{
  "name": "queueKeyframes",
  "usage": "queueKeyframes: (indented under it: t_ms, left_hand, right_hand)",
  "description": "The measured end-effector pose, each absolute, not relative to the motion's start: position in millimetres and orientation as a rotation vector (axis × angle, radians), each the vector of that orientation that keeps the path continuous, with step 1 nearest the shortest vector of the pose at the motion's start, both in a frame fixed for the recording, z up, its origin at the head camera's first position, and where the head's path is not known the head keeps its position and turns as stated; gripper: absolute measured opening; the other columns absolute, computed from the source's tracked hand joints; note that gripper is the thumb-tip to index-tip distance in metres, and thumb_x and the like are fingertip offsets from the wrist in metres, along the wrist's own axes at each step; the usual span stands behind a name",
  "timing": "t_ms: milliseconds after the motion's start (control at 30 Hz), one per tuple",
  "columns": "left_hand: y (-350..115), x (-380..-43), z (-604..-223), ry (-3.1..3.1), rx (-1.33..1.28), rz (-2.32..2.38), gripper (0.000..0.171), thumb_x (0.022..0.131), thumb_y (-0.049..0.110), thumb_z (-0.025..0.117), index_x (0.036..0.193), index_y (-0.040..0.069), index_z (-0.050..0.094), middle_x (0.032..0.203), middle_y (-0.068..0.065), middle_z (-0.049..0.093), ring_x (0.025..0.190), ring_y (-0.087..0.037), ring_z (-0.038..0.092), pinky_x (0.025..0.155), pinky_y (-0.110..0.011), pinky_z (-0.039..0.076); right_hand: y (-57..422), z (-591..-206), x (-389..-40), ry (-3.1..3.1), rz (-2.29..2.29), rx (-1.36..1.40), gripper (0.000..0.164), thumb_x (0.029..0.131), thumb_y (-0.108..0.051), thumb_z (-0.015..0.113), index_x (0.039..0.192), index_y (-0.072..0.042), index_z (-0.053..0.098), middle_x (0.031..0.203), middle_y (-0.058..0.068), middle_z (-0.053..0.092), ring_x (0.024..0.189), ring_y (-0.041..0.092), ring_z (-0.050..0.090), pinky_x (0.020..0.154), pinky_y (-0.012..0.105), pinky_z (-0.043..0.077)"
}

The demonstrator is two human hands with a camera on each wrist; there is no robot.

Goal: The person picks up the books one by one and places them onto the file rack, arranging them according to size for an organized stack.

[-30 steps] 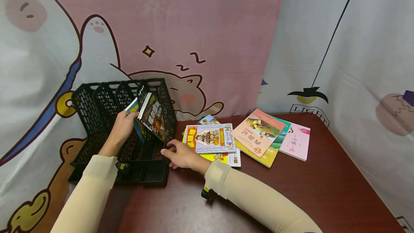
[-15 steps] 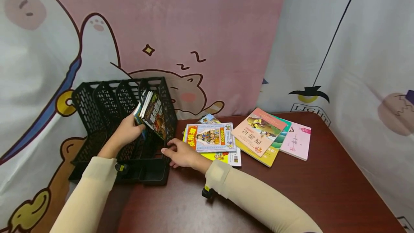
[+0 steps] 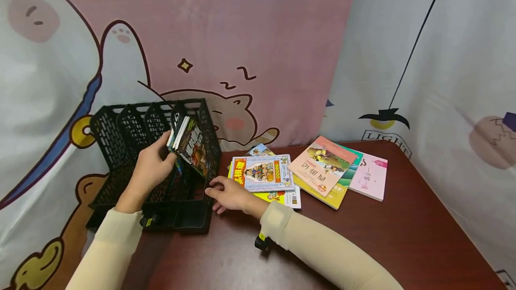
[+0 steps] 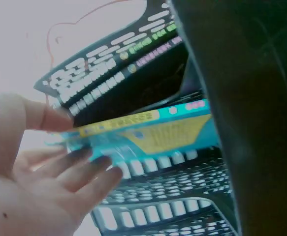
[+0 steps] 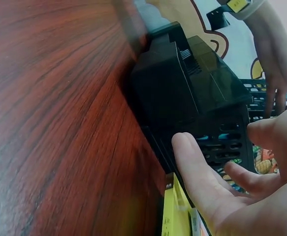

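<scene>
A blue book with a yellow spine label (image 4: 168, 137) stands tilted in the right part of a black mesh file rack (image 3: 191, 213). My left hand (image 3: 151, 169) pinches its near edge, thumb above and fingers below in the left wrist view. Just to its right, dark-covered books (image 3: 195, 147) lean against the rack's right wall. My right hand (image 3: 231, 196) is beside the rack's lower right front corner, its fingers loosely bent and holding nothing. In the right wrist view, a fingertip (image 5: 182, 142) overlaps the rack's side.
Several children's books lie in a loose pile (image 3: 262, 173) right of the rack. Farther right are a peach-coloured book (image 3: 318, 169) over yellow and green ones, and a pink book (image 3: 371, 178). They rest on a reddish-brown table (image 3: 322, 240), with printed curtains behind.
The blue book has swung right, close against the dark-covered books. My left hand followed it, then drew back slightly left with looser fingers. My right hand has shifted a little right.
</scene>
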State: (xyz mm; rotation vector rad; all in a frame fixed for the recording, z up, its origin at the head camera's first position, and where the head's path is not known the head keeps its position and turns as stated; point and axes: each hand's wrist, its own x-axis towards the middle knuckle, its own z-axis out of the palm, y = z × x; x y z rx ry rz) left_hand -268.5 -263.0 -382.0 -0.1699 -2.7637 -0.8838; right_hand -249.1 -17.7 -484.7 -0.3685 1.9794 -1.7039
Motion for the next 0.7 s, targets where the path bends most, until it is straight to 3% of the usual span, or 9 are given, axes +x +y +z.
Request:
queueKeyframes:
  t_ms: [100,167,200,267,333,400,500,567,700]
  left_hand:
    - [-252,-262,-383,-2.629,-0.209,-0.798,0.067,0.104,0.006,0.052,0.170,0.014,0.045,0.155,-0.026,0.064,0.054,-0.023,0.048,0.048,-0.033,0.036]
    - [-244,-260,-386,-2.543,-0.235,-0.770,0.061,0.103,0.003,0.052,0.163,0.007,0.054,0.168,-0.024,0.052,0.052,-0.027,0.048,0.047,-0.033,0.032]
    - [-240,-259,-387,-2.504,-0.243,-0.751,0.058,0.102,0.001,0.053,0.160,0.005,0.057,0.168,-0.023,0.052,0.062,-0.032,0.061,0.050,-0.034,0.032]
    - [-233,-256,-387,-2.424,-0.259,-0.735,0.052,0.103,-0.001,0.054,0.154,0.002,0.063,0.168,-0.022,0.053,0.094,-0.040,0.078,0.060,-0.038,0.054]
    - [-226,-253,-388,-2.343,-0.297,-0.727,0.045,0.104,-0.001,0.055,0.146,0.001,0.070,0.164,-0.020,0.058,0.120,-0.041,0.078,0.060,-0.042,0.054]
    - [-219,-249,-388,-2.268,-0.349,-0.722,0.038,0.105,-0.001,0.056,0.136,0.001,0.077,0.154,-0.017,0.068,0.145,-0.041,0.065,0.084,-0.049,0.064]
    - [-207,-244,-389,-2.197,-0.467,-0.735,0.032,0.108,0.003,0.055,0.123,0.004,0.083,0.134,-0.013,0.080,0.125,-0.031,0.078,0.073,-0.041,0.059]
    - [-198,-241,-390,-2.183,-0.527,-0.751,0.031,0.108,0.004,0.055,0.118,0.007,0.085,0.123,-0.010,0.084,0.110,-0.025,0.082,0.086,-0.037,0.061]
    - [-172,-236,-400,-2.217,-0.634,-0.802,0.028,0.105,0.003,0.059,0.112,0.011,0.086,0.111,-0.004,0.085,0.095,-0.019,0.081,0.081,-0.036,0.061]
  right_hand:
    - [-9,-483,-249,1.954,-1.725,-0.375,0.040,0.111,-0.026,0.068,0.144,-0.003,0.061,0.129,0.022,0.074,0.095,0.048,0.081,0.080,0.054,0.069]
    - [-3,-483,-251,1.933,-1.737,-0.374,0.041,0.112,-0.025,0.067,0.145,-0.001,0.061,0.134,0.026,0.072,0.095,0.046,0.081,0.081,0.054,0.069]
    - [0,-483,-251,1.923,-1.739,-0.376,0.042,0.112,-0.024,0.066,0.146,0.000,0.061,0.137,0.027,0.071,0.094,0.045,0.082,0.082,0.054,0.069]
    - [7,-482,-252,1.901,-1.737,-0.383,0.043,0.114,-0.024,0.063,0.148,0.002,0.060,0.141,0.029,0.069,0.094,0.042,0.082,0.084,0.053,0.069]
    - [14,-480,-253,1.894,-1.721,-0.392,0.042,0.115,-0.023,0.059,0.149,0.003,0.059,0.145,0.029,0.067,0.095,0.038,0.082,0.085,0.049,0.070]
    - [21,-478,-254,1.893,-1.712,-0.401,0.041,0.117,-0.022,0.056,0.148,0.004,0.059,0.146,0.030,0.065,0.096,0.036,0.082,0.086,0.047,0.070]
    - [33,-474,-257,1.911,-1.701,-0.411,0.039,0.118,-0.022,0.054,0.146,0.004,0.062,0.147,0.030,0.064,0.098,0.034,0.082,0.088,0.048,0.069]
    - [42,-473,-259,1.922,-1.708,-0.412,0.040,0.118,-0.022,0.055,0.146,0.004,0.063,0.144,0.031,0.066,0.098,0.033,0.082,0.089,0.049,0.069]
    - [60,-471,-266,1.958,-1.699,-0.398,0.040,0.117,-0.022,0.056,0.145,0.005,0.065,0.137,0.030,0.069,0.100,0.036,0.082,0.091,0.052,0.068]
